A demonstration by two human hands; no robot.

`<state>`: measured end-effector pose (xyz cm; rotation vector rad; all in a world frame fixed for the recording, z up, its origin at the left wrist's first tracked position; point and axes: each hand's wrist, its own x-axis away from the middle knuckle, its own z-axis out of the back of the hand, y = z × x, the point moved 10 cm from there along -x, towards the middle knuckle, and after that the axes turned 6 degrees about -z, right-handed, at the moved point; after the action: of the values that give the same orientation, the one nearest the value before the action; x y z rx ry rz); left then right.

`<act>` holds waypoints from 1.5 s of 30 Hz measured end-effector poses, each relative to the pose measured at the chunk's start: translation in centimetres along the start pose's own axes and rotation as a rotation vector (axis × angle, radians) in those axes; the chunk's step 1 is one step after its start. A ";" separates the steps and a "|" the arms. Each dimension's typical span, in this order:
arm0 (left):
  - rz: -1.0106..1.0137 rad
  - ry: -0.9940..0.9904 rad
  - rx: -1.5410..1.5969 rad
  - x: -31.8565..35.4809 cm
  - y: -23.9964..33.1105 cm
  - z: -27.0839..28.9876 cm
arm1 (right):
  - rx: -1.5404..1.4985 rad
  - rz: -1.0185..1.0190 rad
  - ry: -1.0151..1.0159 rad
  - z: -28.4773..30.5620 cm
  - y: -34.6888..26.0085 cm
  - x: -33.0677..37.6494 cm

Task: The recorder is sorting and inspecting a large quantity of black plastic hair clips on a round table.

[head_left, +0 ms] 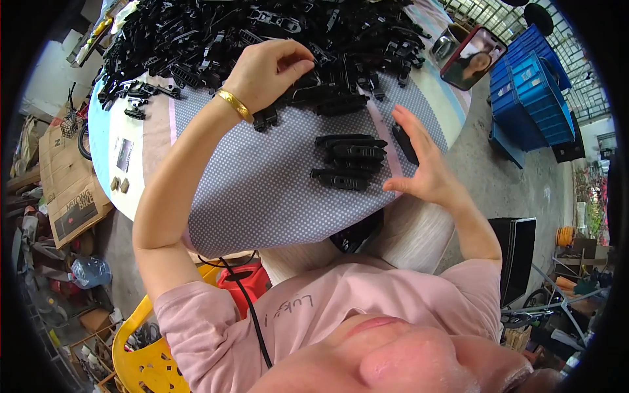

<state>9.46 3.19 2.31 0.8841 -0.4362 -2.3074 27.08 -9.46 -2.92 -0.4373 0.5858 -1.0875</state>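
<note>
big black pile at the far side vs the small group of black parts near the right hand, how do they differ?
The big pile is a loose, tangled heap covering the far side of the table; the small group is a few long pieces lying roughly parallel. The left hand reaches into the pile's near edge, fingers pinched; the right hand is open just beside the small group. Both are black plastic parts on the dotted cloth.

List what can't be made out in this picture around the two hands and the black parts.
- Head view: whether the left hand pinches a part; its curled fingers hide it.
- What the black piece beside the right hand is; the palm partly covers it.
- Far end of the black parts heap: cut off by the top edge.
- Two small items at the table edge: too small to tell.
</note>
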 end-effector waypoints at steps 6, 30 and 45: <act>-0.028 -0.306 0.213 2.8 5.3 -3.9 | -0.140 -0.016 -0.024 1.7 1.1 -0.8; -0.078 0.024 -0.260 4.0 2.6 -3.0 | 0.214 0.262 -0.252 0.0 -4.8 -10.9; -0.201 -0.017 0.069 3.9 5.3 -3.9 | 0.079 0.351 0.376 2.2 -0.5 -18.2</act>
<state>12.19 -3.62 0.27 0.9816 -0.4549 -2.4970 21.92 7.04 3.21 -0.0513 0.9103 -0.8535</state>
